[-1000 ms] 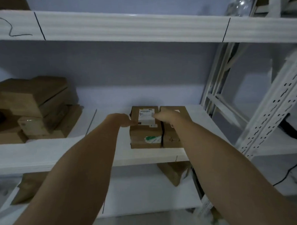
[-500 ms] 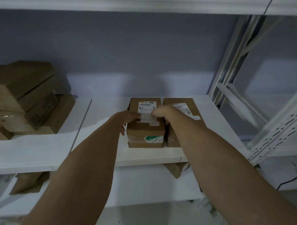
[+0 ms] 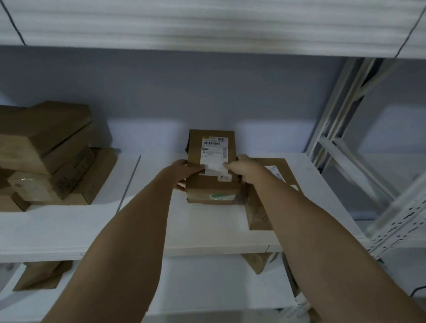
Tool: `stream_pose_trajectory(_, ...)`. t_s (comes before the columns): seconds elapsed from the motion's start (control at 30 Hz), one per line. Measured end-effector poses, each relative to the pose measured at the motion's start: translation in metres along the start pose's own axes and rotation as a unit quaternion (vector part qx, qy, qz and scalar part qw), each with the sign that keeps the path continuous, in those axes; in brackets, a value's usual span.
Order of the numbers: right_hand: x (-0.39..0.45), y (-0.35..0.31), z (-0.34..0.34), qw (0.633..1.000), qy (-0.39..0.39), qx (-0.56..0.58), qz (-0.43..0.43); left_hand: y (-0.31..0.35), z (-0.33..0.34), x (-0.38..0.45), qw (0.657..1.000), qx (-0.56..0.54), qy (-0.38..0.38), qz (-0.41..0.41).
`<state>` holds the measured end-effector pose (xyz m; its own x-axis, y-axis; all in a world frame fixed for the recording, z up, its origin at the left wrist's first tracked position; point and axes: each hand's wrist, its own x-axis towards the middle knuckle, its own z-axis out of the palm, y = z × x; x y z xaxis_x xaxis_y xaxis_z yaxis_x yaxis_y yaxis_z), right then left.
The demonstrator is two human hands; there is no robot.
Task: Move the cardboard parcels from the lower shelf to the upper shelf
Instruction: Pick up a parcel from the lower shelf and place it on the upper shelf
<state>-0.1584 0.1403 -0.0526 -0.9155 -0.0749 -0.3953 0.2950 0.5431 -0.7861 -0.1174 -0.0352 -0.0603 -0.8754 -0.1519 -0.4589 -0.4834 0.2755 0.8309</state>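
A brown cardboard parcel (image 3: 212,183) with a white shipping label and a green mark on its front is lifted and tilted above the middle shelf (image 3: 204,231). My left hand (image 3: 184,171) grips its left side and my right hand (image 3: 243,171) grips its right side, thumbs on the label. A second brown parcel (image 3: 266,207) lies on the shelf just to the right, partly hidden by my right forearm. The upper shelf (image 3: 213,22) runs across the top of the view.
A pile of several cardboard parcels (image 3: 44,154) fills the left of the middle shelf. More parcels (image 3: 38,275) lie on the shelf below, left and right. A white perforated rack post (image 3: 405,208) stands at the right.
Both hands have closed on the labelled parcel and raised it off the shelf, away from the second parcel. The view has tilted up, so the upper shelf shows again.
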Motion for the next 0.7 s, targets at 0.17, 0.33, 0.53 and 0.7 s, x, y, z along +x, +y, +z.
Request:
stream_pose_trajectory(0.17, -0.011, -0.015, -0.011, 0.987, 0.067, 0.077, -0.125, 0.021, -0.010, -0.008, 0.990, -0.069, 0.028, 0.118)
stream_pose_trajectory(0.33, -0.021, -0.019, -0.013, 0.982, 0.054, 0.072, -0.167, 0.021, -0.016, -0.018, 0.989, -0.055, 0.030, 0.136)
stream_pose_trajectory(0.53, -0.024, -0.015, 0.006, 0.982, 0.018, 0.056, -0.178, -0.004, -0.027, -0.030, 0.988, -0.075, 0.046, 0.131)
stream_pose_trajectory(0.7, -0.026, -0.025, 0.043, 0.976, -0.016, 0.061, -0.208, -0.035, -0.055, -0.047, 0.980, -0.100, 0.103, 0.138)
